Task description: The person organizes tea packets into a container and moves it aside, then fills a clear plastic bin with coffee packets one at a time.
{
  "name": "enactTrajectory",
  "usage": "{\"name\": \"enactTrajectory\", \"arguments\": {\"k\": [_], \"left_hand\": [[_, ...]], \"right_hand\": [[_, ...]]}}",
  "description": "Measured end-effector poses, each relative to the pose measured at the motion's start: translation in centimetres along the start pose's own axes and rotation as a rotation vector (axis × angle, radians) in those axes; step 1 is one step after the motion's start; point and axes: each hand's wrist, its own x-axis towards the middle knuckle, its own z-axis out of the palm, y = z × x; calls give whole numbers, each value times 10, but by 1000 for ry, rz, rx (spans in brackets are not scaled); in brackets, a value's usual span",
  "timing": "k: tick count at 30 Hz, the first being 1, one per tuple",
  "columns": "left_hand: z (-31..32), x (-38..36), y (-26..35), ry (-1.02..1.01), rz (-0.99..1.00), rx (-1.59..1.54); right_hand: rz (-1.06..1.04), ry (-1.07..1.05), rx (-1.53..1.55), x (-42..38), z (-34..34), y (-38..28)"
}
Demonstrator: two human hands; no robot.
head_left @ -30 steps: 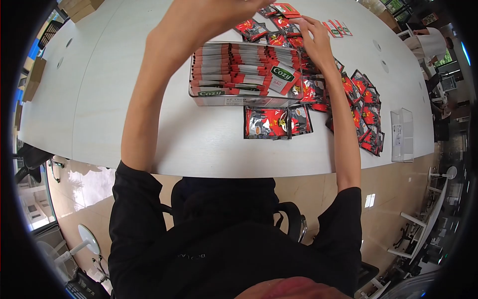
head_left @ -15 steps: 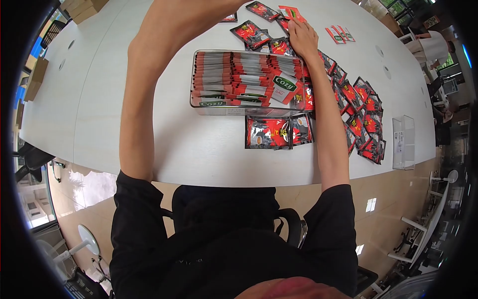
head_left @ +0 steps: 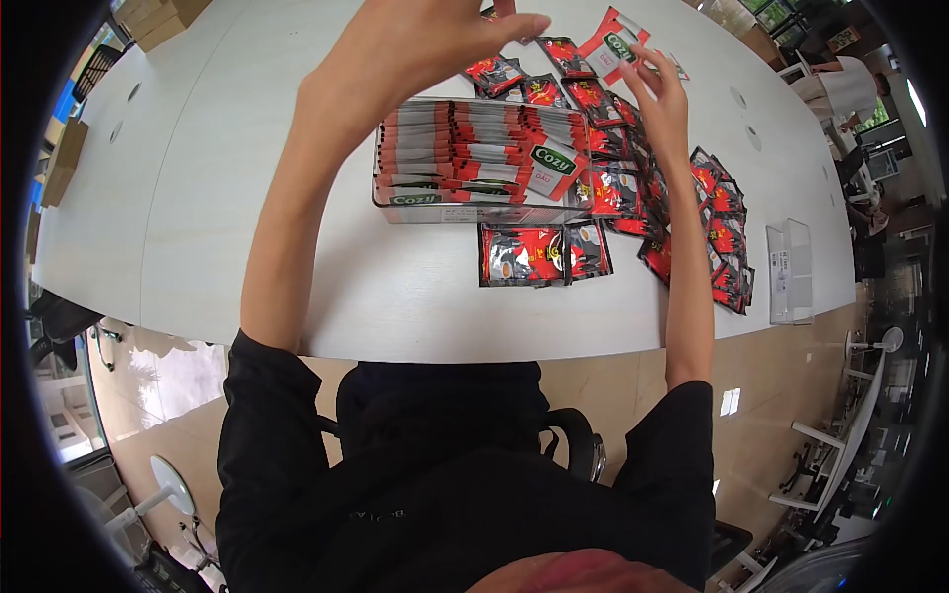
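Note:
At the top of the head view, my right hand [head_left: 660,94] pinches the edge of a red and white Cozy sachet [head_left: 605,47] between thumb and fingers. My left hand [head_left: 445,35] hangs over the far side of the container, thumb stretched out and apart from the fingers, which are partly cut off by the frame edge. I see nothing in it. Below the hands, a clear plastic container [head_left: 420,213] holds rows of upright Cozy sachets [head_left: 484,148], with one lying across the right end. Black and red sachets [head_left: 618,188] lie heaped beside it.
Two black and red sachets [head_left: 539,255] lie in front of the container. To the right stands another clear plastic container [head_left: 791,272]. Cardboard boxes [head_left: 158,20] are at the far left, and a person [head_left: 845,89] is in the right background.
My right hand has moved right, lifting the Cozy sachet off the black and red sachets. My left hand has shifted right and down, bringing its thumb into view.

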Motion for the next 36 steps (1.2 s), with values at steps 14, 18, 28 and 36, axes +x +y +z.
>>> {"name": "enactTrajectory", "arguments": {"k": [14,18,28,36], "left_hand": [[49,-19,13,-189,90,-49],[53,-18,20,-357,42,74],[57,-18,12,-304,87,-4],[56,-17,12,-275,103,-11]], "right_hand": [[-445,135,179,-53,5,-97],[-556,-2,-136,-49,-7,-86],[-546,-96,-179,-50,-8,-87],[-399,-135,-45,-53,0,-90]]}}
